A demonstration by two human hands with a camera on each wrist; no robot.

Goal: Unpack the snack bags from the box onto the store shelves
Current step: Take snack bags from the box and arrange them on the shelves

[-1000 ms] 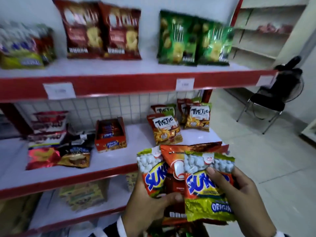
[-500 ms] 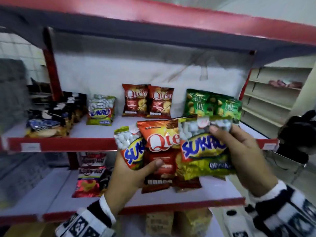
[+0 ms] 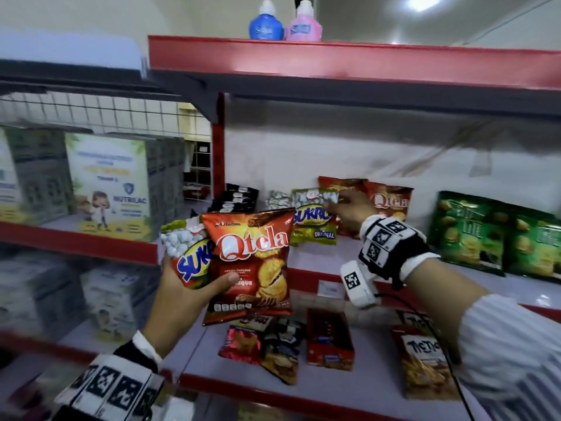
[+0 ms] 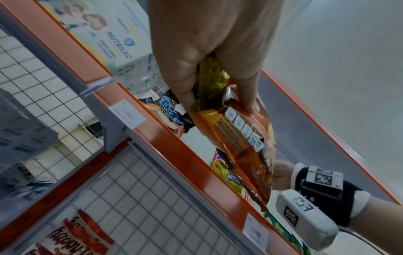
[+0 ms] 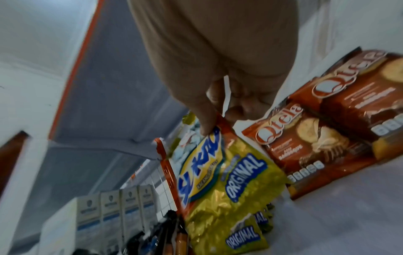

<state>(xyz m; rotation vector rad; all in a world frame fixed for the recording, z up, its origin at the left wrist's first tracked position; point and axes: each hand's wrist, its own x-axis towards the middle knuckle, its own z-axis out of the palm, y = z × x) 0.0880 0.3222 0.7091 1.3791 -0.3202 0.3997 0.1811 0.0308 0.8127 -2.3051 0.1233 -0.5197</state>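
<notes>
Bare shelf between Qtela bags and green bags.

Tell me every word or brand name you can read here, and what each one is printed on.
"Qtela": red bag in the left hand, and red bags on the shelf.
"SUKRO" and "ORIGINAL": green bag pinched by the right hand.
"SUKR", cut off: bag in the left hand.
"NUTRILAC": carton.
"TicTic", partly hidden: bag on the lower shelf.
Price tags, bottles, green bags: too blurred.

Glossy crinkled foil Qtela bag, painted metal shelf
</notes>
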